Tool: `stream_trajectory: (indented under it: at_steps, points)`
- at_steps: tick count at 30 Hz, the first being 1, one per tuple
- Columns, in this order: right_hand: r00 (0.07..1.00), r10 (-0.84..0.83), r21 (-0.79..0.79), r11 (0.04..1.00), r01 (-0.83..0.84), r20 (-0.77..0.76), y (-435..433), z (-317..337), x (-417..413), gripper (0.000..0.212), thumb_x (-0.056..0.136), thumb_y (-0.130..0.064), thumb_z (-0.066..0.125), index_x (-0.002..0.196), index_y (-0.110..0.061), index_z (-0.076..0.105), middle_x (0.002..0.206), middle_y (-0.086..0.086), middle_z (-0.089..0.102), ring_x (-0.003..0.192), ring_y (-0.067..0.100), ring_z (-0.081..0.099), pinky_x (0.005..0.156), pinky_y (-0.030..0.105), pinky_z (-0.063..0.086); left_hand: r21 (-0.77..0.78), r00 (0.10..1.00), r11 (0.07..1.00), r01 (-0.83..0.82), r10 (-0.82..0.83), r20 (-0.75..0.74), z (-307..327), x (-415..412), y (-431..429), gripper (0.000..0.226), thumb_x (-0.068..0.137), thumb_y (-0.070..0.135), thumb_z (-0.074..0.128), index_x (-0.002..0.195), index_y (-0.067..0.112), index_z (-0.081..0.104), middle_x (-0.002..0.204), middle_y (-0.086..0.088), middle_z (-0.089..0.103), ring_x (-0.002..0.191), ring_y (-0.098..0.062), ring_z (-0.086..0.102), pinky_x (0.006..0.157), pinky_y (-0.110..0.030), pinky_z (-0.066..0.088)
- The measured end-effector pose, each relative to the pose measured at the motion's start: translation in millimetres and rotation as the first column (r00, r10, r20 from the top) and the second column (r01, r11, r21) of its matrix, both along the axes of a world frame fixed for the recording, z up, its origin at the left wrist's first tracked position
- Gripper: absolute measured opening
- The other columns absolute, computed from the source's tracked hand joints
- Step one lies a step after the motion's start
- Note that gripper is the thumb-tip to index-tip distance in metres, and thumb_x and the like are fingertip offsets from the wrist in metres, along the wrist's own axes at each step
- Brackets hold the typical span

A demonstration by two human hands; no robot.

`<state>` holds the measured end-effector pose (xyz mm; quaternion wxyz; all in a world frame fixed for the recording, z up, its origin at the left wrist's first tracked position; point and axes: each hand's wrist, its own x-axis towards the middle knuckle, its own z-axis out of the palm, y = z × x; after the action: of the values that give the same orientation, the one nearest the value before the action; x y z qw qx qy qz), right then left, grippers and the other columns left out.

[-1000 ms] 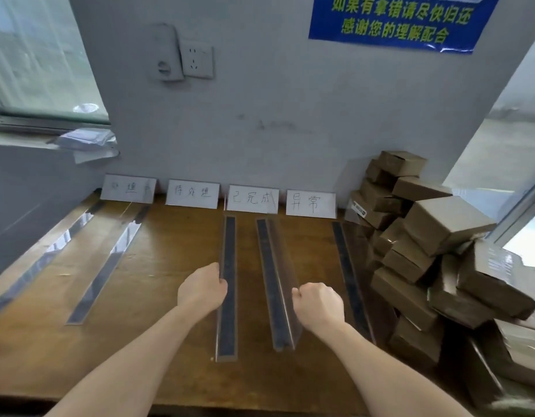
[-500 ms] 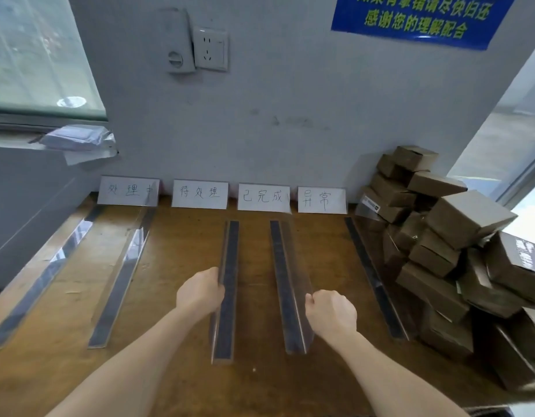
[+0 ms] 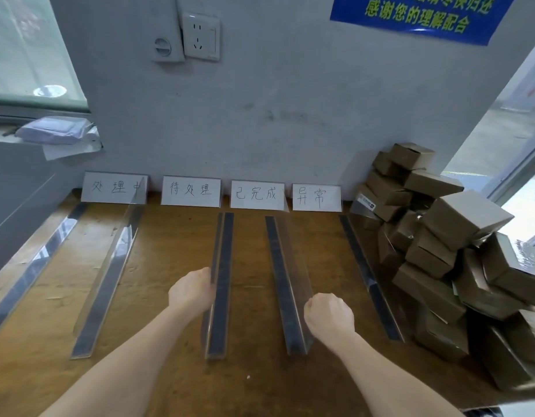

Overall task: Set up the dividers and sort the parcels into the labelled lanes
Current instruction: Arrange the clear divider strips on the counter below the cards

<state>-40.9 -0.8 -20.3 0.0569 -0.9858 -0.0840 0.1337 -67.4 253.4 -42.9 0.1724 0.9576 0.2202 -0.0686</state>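
Note:
Several clear acrylic dividers with dark base strips lie lengthwise on the wooden table (image 3: 169, 266). My left hand (image 3: 191, 291) grips the upright wall of the middle divider (image 3: 222, 275). My right hand (image 3: 329, 316) grips the wall of the divider to its right (image 3: 279, 266), fingers curled at its near end. Two more dividers (image 3: 106, 284) lie at the left and one (image 3: 362, 272) beside the parcels. Several white label cards (image 3: 191, 191) lean on the back wall. A heap of brown cardboard parcels (image 3: 458, 224) fills the right side.
A grey wall with a socket (image 3: 200, 36) and a blue notice (image 3: 416, 16) backs the table. A window ledge at the left holds a white plastic bag (image 3: 54, 130). An open doorway lies to the right, behind the parcel heap.
The camera has tilted down and moved closer. Both hands stay on their dividers, which have shifted slightly; the right one now sits straighter below the gap between the third and fourth labels.

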Motion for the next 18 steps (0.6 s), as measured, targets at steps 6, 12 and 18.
stream_trajectory:
  at_steps: [6, 12, 18]
  points:
    - [0.996, 0.064, -0.012, 0.998, -0.064, 0.058, -9.5, -5.0, 6.3, 0.027, 0.102, -0.024, 0.049, 0.124, -0.019, 0.062, 0.111, -0.001, 0.066, 0.096, 0.011, 0.065, 0.07, 0.015, 0.044, -0.014, 1.0, 1.0, -0.008, 0.008, 0.005, -1.6, 9.0, -4.0, 0.019, 0.1, 0.024, 0.045, 0.114, 0.021, 0.058, 0.088, 0.007, 0.06, 0.075, -0.015, 0.062, 0.06, -0.027, 0.05]
    - [0.997, 0.033, 0.011, 0.999, -0.034, 0.069, -14.0, -6.1, 13.0, 0.024, 0.101, -0.026, 0.05, 0.12, -0.021, 0.065, 0.107, -0.002, 0.067, 0.092, 0.011, 0.066, 0.075, 0.016, 0.052, 0.018, 1.0, 1.0, -0.02, 0.02, 0.01, 1.1, 12.0, -8.9, 0.027, 0.101, 0.026, 0.045, 0.126, 0.02, 0.055, 0.09, 0.006, 0.055, 0.074, -0.014, 0.056, 0.055, -0.025, 0.039]
    - [0.996, 0.037, 0.009, 0.999, -0.038, 0.083, -18.3, -7.9, 15.6, 0.024, 0.102, -0.024, 0.048, 0.119, -0.02, 0.065, 0.099, -0.004, 0.062, 0.077, 0.008, 0.057, 0.066, 0.013, 0.045, 0.065, 0.998, 0.996, -0.057, 0.058, -0.01, 2.3, 11.8, -9.9, 0.025, 0.101, 0.025, 0.043, 0.123, 0.021, 0.054, 0.089, 0.005, 0.055, 0.074, -0.016, 0.053, 0.049, -0.024, 0.032]
